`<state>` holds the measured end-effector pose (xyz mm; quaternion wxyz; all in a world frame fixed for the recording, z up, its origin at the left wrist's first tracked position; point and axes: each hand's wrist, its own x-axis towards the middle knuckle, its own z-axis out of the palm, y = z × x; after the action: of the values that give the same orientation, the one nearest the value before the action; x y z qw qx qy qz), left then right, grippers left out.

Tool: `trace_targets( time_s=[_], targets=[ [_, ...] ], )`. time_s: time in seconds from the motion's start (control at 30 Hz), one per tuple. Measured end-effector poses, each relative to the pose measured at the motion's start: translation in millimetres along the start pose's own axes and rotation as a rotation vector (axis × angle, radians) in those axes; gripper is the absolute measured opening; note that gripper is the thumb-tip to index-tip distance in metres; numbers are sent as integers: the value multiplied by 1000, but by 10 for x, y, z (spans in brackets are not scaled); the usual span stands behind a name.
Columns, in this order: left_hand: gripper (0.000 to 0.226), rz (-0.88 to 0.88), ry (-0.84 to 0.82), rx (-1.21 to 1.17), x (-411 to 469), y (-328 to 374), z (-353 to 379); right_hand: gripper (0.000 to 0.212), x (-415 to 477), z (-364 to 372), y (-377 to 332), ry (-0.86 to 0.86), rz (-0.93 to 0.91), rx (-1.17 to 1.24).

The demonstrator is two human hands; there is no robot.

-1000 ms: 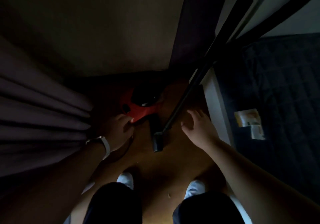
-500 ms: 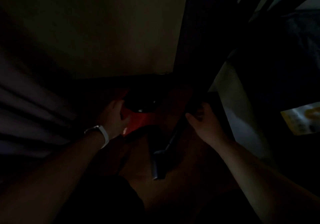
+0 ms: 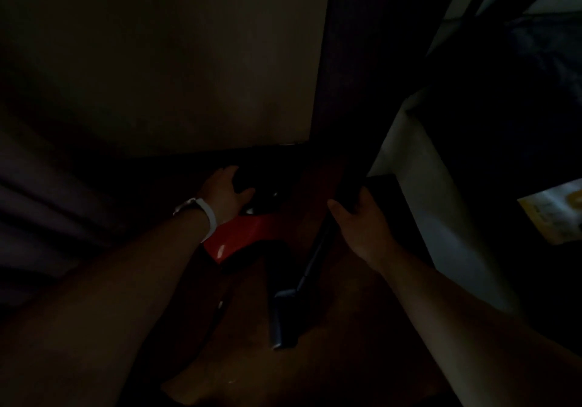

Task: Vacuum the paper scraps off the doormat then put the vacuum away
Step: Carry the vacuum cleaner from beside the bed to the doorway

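Where the frame is nearest the wearer, bare wooden floor (image 3: 252, 375) shows dimly between two forearms. Just beyond, below the right hand's grip and a little to its left, the grey floor nozzle (image 3: 283, 318) lies flat on the boards. From it the dark wand (image 3: 311, 258) slants up into the right hand (image 3: 359, 221), whose thumb and fingers are curled round the tube. Left of that grip sits the vacuum (image 3: 239, 239), on the floor, its glossy red shell catching a small highlight; no brand or lettering can be read on it. A thin dark hose or cord (image 3: 217, 312) trails from it toward the wearer. The left hand (image 3: 225, 191), with a white wristband (image 3: 204, 217) behind it, rests on the machine's black top, thumb set apart from the fingers; whether they close on a handle cannot be told in the gloom. Well right of both grips lies a yellow-and-white printed sheet (image 3: 554, 214), its print too blurred to read. Beyond the hands a plain wall (image 3: 189, 76) rises, with curtain folds (image 3: 47, 202) at far left.
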<state>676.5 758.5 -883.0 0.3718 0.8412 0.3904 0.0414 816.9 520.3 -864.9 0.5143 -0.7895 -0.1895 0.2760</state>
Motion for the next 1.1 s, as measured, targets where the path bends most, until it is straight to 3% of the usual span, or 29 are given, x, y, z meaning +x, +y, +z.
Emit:
trace_targets(
  time_s=[0.2,0.37,0.67,0.9,1.1],
  targets=[
    [51,-75,-43,-59,152,131,20,26,-108,-36,-49,-40,-25,40],
    [38,-47,22,-82,119,71,84,32,-160,-95,-129,-57,-61,50],
    [26,-41,82,-4,-184,158,-82,22,-265,-179,-338,-62,-77,112],
    [24,-43,144,-31,-638,533,-578,16,-527,-364,-896,-77,-32,94],
    [24,-24,158,-41,-1040,1246,-1196,11,-914,-772,-1733,-47,-16,38]
  ],
)
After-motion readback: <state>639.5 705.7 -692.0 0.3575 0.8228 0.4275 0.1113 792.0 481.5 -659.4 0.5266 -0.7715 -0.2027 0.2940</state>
